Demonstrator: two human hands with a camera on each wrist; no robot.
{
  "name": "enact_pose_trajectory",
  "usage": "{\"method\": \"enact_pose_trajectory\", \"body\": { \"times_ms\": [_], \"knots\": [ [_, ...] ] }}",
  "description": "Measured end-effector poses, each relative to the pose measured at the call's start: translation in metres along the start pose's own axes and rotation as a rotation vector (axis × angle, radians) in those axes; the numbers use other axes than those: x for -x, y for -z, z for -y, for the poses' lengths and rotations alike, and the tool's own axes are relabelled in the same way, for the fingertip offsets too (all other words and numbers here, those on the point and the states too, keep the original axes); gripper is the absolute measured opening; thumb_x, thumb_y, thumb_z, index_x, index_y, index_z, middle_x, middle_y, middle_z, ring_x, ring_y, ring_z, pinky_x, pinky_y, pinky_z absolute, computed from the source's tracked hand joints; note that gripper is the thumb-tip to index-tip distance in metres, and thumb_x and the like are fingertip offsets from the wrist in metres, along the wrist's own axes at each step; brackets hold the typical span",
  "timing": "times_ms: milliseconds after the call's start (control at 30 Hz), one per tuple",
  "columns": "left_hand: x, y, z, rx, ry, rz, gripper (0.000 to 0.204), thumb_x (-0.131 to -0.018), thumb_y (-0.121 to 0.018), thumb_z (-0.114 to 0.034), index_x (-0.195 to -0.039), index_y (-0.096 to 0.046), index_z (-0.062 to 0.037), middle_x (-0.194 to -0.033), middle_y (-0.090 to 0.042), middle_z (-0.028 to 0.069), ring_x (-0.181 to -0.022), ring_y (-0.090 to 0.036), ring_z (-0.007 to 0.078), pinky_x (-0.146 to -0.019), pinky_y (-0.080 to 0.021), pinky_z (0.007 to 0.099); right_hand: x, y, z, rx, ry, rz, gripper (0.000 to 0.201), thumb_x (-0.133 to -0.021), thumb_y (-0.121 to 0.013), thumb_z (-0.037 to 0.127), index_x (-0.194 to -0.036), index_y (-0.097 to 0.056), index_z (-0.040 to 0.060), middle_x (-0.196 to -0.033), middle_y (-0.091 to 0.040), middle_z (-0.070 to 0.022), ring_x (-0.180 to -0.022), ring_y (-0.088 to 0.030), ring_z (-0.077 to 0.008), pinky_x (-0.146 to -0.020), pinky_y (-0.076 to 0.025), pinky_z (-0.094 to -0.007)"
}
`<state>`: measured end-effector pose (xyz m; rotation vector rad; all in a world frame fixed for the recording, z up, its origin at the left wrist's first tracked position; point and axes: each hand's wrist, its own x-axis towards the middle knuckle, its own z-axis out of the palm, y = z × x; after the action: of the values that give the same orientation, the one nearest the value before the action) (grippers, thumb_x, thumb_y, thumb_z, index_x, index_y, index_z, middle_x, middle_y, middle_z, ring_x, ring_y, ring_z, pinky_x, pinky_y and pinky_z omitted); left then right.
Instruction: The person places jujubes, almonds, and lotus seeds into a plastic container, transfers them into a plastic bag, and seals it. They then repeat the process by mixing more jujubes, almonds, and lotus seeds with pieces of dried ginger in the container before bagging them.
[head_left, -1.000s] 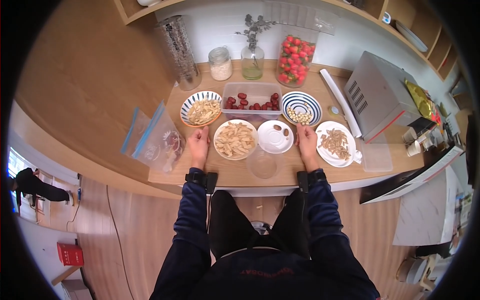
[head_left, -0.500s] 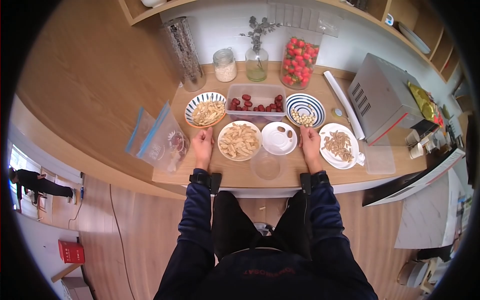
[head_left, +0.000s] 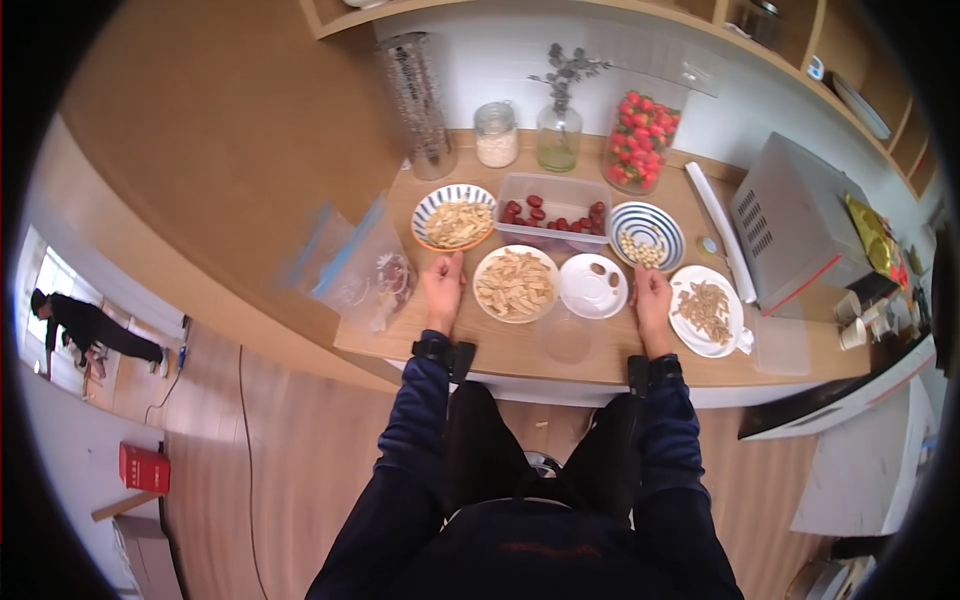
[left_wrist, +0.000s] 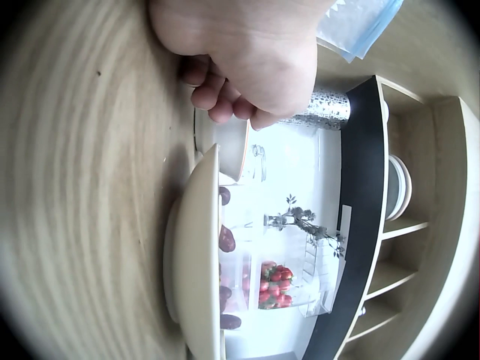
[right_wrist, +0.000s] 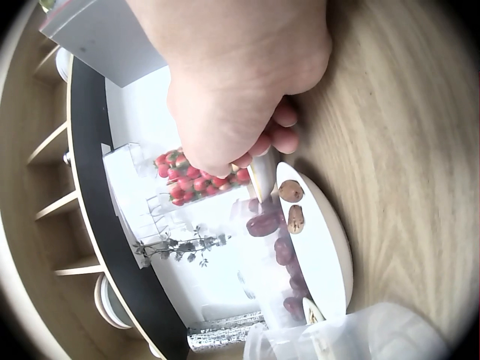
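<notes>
My left hand [head_left: 443, 285] rests on the wooden counter [head_left: 480, 345], just left of a white plate of pale dried slices [head_left: 515, 283]. In the left wrist view the left hand [left_wrist: 240, 52] has loosely curled fingers that hold nothing, beside that plate's rim [left_wrist: 202, 255]. My right hand [head_left: 650, 295] lies on the counter between a small white plate with two nuts [head_left: 593, 285] and a plate of brown pieces [head_left: 706, 310]. Seen from the right wrist, the right hand [right_wrist: 232, 82] is loosely curled and empty, next to the small white plate [right_wrist: 315, 232].
Behind the plates stand a striped bowl of slices [head_left: 457, 215], a clear tub of red dates [head_left: 555, 210] and a striped bowl of pale seeds [head_left: 646, 232]. Jars, a vase and a strawberry jar [head_left: 638, 130] line the wall. Zip bags [head_left: 360, 270] lie left, a silver appliance [head_left: 795, 220] right.
The head view has shifted, so the counter sits further right and lower in the frame. Both hands stay in the same places beside the plates.
</notes>
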<state>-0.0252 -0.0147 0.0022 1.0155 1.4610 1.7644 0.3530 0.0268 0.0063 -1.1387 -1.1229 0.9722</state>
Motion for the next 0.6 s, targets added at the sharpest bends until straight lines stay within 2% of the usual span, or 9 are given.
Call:
{"method": "enact_pose_trajectory", "body": {
  "times_ms": [133,333,533,600],
  "knots": [
    [0.001,-0.001,-0.006,0.062,-0.010,-0.062,0.041,-0.102,-0.065,-0.025,-0.066,-0.053,-0.0087,-0.055,-0.055,-0.0023,-0.046,-0.044,0.0035,-0.044,-0.031,0.0226,-0.002,0.001,-0.001,0.039,0.005,0.017,0.037,-0.102,-0.064,0.023,-0.070,-0.055,0.0064,-0.055,-0.050,0.0024,-0.045,-0.043,-0.0055,-0.044,-0.033,-0.0239],
    [0.001,0.000,-0.002,0.030,-0.003,-0.004,0.041,-0.101,-0.066,-0.024,-0.065,-0.054,-0.0084,-0.055,-0.055,-0.0024,-0.047,-0.045,0.0038,-0.044,-0.032,0.0228,-0.001,0.003,-0.006,0.011,0.039,0.020,0.036,-0.102,-0.063,0.023,-0.071,-0.054,0.0070,-0.054,-0.051,0.0024,-0.045,-0.044,-0.0055,-0.043,-0.033,-0.0238],
    [0.001,0.000,0.001,-0.025,0.004,0.002,0.040,-0.100,-0.067,-0.023,-0.065,-0.055,-0.0070,-0.057,-0.053,-0.0032,-0.050,-0.043,0.0041,-0.046,-0.032,0.0240,0.004,0.000,0.004,0.014,-0.011,0.024,0.036,-0.103,-0.063,0.025,-0.073,-0.053,0.0091,-0.059,-0.049,0.0035,-0.048,-0.043,-0.0052,-0.044,-0.033,-0.0225],
    [-0.011,0.009,0.022,-0.093,-0.119,0.003,0.041,-0.100,-0.067,-0.022,-0.065,-0.054,-0.0070,-0.058,-0.050,-0.0048,-0.052,-0.039,0.0035,-0.048,-0.030,0.0239,0.004,-0.001,0.005,-0.003,-0.017,0.023,0.035,-0.103,-0.063,0.026,-0.073,-0.053,0.0093,-0.058,-0.048,0.0038,-0.047,-0.042,-0.0050,-0.043,-0.031,-0.0224]
  ]
}}
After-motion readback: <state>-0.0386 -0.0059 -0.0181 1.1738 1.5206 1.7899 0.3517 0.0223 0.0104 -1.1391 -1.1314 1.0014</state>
